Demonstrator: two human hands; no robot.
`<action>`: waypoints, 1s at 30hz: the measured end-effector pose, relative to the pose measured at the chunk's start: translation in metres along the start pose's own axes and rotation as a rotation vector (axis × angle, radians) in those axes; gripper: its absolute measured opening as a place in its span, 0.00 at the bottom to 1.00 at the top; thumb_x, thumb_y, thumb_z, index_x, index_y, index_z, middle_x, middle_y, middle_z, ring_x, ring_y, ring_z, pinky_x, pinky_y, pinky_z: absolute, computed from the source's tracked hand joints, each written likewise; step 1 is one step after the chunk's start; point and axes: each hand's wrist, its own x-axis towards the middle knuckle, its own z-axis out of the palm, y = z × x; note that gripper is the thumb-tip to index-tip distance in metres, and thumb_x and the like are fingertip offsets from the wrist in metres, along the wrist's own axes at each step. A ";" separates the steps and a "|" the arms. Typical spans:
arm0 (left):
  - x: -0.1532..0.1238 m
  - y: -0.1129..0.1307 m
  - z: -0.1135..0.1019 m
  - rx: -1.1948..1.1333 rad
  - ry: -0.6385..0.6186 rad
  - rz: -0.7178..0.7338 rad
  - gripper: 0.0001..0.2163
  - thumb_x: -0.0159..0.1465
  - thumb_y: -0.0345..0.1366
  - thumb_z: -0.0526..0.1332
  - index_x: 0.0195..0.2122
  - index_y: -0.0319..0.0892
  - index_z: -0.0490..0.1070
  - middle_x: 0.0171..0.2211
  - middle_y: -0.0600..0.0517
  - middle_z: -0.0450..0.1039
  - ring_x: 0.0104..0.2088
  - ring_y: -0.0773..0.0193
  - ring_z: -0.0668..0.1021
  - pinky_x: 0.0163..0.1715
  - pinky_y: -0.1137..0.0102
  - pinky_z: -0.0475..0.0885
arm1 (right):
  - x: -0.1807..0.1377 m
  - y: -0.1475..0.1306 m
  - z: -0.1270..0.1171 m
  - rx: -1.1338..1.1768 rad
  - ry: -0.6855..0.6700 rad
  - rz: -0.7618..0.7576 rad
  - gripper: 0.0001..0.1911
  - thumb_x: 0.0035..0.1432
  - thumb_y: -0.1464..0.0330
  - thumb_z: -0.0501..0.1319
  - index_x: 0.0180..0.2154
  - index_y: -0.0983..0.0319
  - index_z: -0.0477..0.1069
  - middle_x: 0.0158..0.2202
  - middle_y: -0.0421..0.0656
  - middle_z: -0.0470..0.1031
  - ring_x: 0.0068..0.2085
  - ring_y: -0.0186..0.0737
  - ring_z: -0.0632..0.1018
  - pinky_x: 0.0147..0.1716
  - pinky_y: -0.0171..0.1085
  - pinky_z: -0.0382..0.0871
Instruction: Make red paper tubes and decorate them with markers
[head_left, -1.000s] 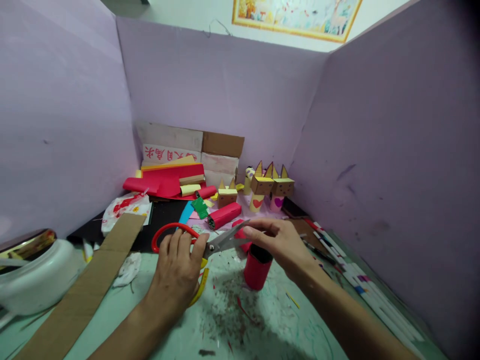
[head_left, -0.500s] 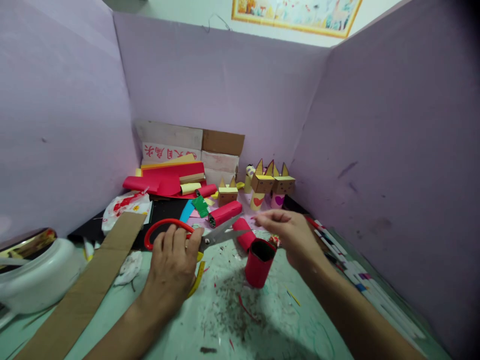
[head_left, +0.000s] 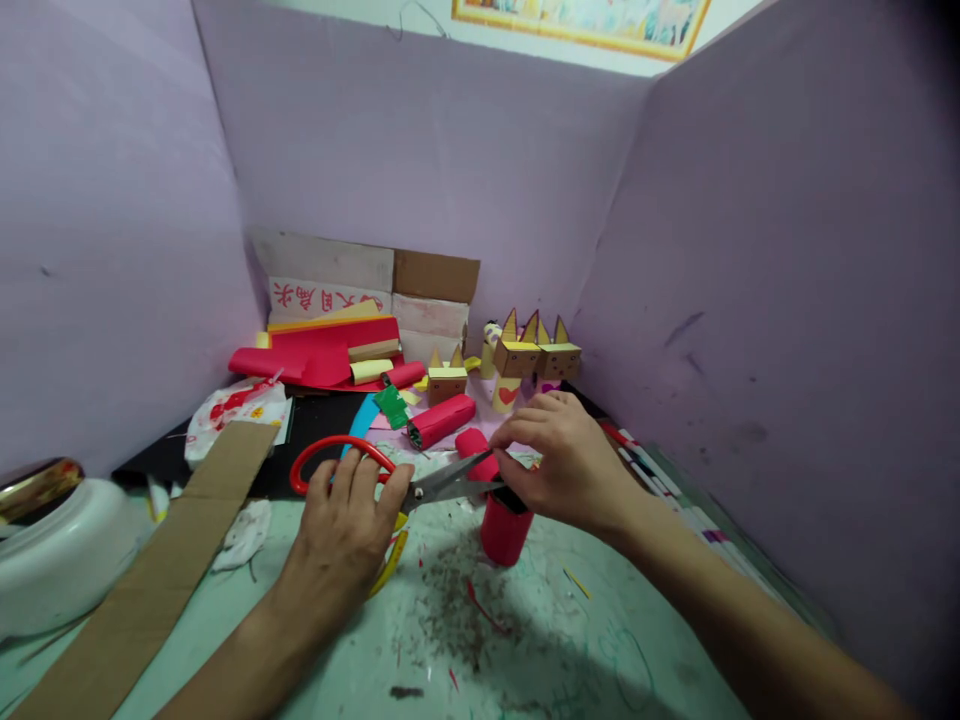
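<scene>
My left hand (head_left: pixel 349 530) is closed around the handles of a pair of scissors (head_left: pixel 439 487); one handle loop is red, the other yellow. The blades point right and stand slightly apart. At their tips, the thumb and fingers of my right hand (head_left: pixel 559 455) are pinched together; whatever lies between them is too small to make out. Just below, a red paper-covered tube (head_left: pixel 506 530) stands upright on the table, its dark opening partly covered by the blade and my fingers. A second red tube (head_left: pixel 474 445) lies behind the blades, and a longer red roll (head_left: pixel 442 421) lies farther back.
Cardboard figures with pointed ears (head_left: pixel 517 358) stand at the back. Red paper sheets (head_left: pixel 322 360) lie before a cardboard box (head_left: pixel 330 265). On the left are a cardboard strip (head_left: pixel 180 540) and a white pot (head_left: pixel 60 570); several markers (head_left: pixel 697 530) line the right. Scraps litter the green tabletop (head_left: pixel 360 660).
My right hand has come left and down to the scissor tips, now over the tube's mouth. The blades have closed somewhat. The view has shifted slightly.
</scene>
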 end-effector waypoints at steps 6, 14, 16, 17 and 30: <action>0.000 0.002 0.000 0.005 0.011 0.001 0.16 0.61 0.20 0.55 0.47 0.35 0.74 0.39 0.36 0.74 0.44 0.42 0.75 0.42 0.51 0.72 | 0.006 0.009 -0.003 -0.168 -0.088 -0.124 0.08 0.52 0.74 0.60 0.26 0.61 0.77 0.25 0.42 0.80 0.32 0.43 0.75 0.38 0.43 0.58; 0.006 0.000 -0.007 0.044 0.016 -0.021 0.16 0.61 0.21 0.56 0.50 0.34 0.72 0.40 0.36 0.73 0.46 0.39 0.75 0.43 0.50 0.71 | 0.019 0.011 -0.010 -0.343 -0.131 -0.166 0.09 0.55 0.71 0.60 0.28 0.61 0.79 0.27 0.42 0.82 0.32 0.42 0.75 0.43 0.43 0.58; 0.007 0.000 -0.008 0.050 0.020 -0.020 0.16 0.61 0.22 0.56 0.49 0.34 0.72 0.39 0.36 0.73 0.45 0.38 0.75 0.42 0.50 0.72 | 0.022 0.012 -0.011 -0.387 -0.150 -0.170 0.09 0.55 0.70 0.60 0.28 0.61 0.79 0.27 0.43 0.82 0.32 0.42 0.75 0.43 0.43 0.58; 0.008 0.000 -0.008 0.053 0.019 -0.023 0.16 0.61 0.22 0.56 0.49 0.34 0.72 0.38 0.36 0.73 0.44 0.38 0.75 0.41 0.49 0.72 | 0.024 0.012 -0.011 -0.404 -0.161 -0.169 0.09 0.55 0.69 0.60 0.28 0.61 0.79 0.27 0.43 0.82 0.32 0.43 0.75 0.42 0.43 0.58; 0.020 0.001 -0.008 0.083 -0.031 -0.047 0.17 0.64 0.23 0.52 0.51 0.36 0.73 0.41 0.36 0.74 0.47 0.39 0.76 0.41 0.50 0.73 | 0.036 0.014 -0.003 -0.537 -0.237 -0.069 0.09 0.56 0.68 0.59 0.29 0.61 0.78 0.28 0.44 0.82 0.33 0.44 0.76 0.36 0.42 0.58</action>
